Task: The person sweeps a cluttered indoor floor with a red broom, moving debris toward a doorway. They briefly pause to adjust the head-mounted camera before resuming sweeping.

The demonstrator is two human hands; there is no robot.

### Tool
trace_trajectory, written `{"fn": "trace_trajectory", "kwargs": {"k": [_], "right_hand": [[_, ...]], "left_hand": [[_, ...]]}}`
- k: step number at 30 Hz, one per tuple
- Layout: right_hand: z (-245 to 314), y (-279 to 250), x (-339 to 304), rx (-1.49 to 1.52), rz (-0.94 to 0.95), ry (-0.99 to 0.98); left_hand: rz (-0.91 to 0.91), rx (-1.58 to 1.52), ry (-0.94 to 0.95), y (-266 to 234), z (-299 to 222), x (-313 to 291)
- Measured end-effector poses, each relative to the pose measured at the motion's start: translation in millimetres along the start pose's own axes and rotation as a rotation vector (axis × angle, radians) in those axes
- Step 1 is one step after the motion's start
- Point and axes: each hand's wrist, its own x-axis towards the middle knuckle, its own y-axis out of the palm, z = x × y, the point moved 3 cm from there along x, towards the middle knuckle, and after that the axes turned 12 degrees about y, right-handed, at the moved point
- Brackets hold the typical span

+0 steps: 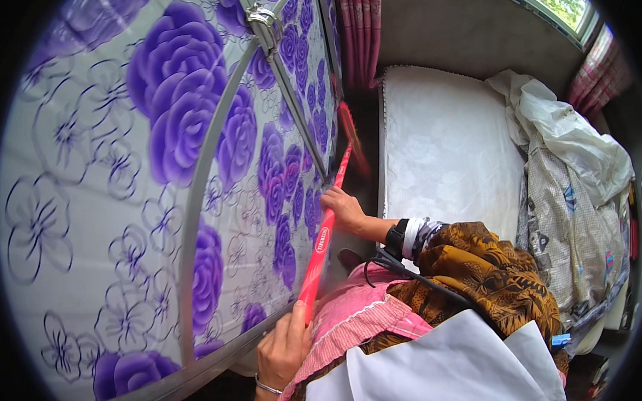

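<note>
A broom with a red handle (pixel 317 261) slants up and away in front of me, along a cabinet with a purple flower print. Near the handle's end, my left hand (pixel 284 347) is closed round it, low in the view. Farther up the handle, my right hand (pixel 344 208) grips it, its arm coming in from the right. The red broom head (pixel 352 134) is down in the narrow dark gap between the cabinet and a white mattress; its lower part is blurred and shadowed.
The flowered cabinet (pixel 96 229) with metal edging fills the left side. The white mattress (pixel 450 150) stands right of the gap. Crumpled plastic sheeting and a woven sack (pixel 565 213) lie at the right. Pink curtains (pixel 361 36) hang by the far wall.
</note>
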Motion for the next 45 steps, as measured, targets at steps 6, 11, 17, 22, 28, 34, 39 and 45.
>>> {"fn": "trace_trajectory", "kwargs": {"k": [6,11,17,22,28,34,39,45], "right_hand": [[-32.8,-11.8,17.9,-0.111,0.326,-0.140],[-32.6,-18.9,-0.3,-0.077,0.309,-0.107],[-44.5,-33.5,14.3,-0.114,0.112,-0.150],[-81.2,-28.4,55.8,-0.092,0.011,-0.155],[-149.2,-5.6,111.9,-0.202,0.008,-0.174],[-221.0,18.3,179.4,-0.315,0.076,-0.231],[-261.7,62.6,188.4,-0.467,0.214,-0.290],[-316.1,94.9,155.3,-0.678,0.532,-0.213]], "left_hand": [[-0.031,-0.088,0.107,27.5,-6.4,42.3],[-0.126,-0.133,0.133,23.9,-18.6,54.3],[-0.073,-0.297,0.140,29.7,-18.4,61.7],[-0.007,-0.376,0.057,57.2,4.4,70.0],[0.160,-0.526,-0.113,118.7,46.6,104.4],[0.136,-0.627,-0.419,191.5,103.1,148.7],[0.272,-0.885,-1.023,303.9,150.7,142.2],[0.407,-0.871,-0.771,424.4,146.6,95.4]]}}
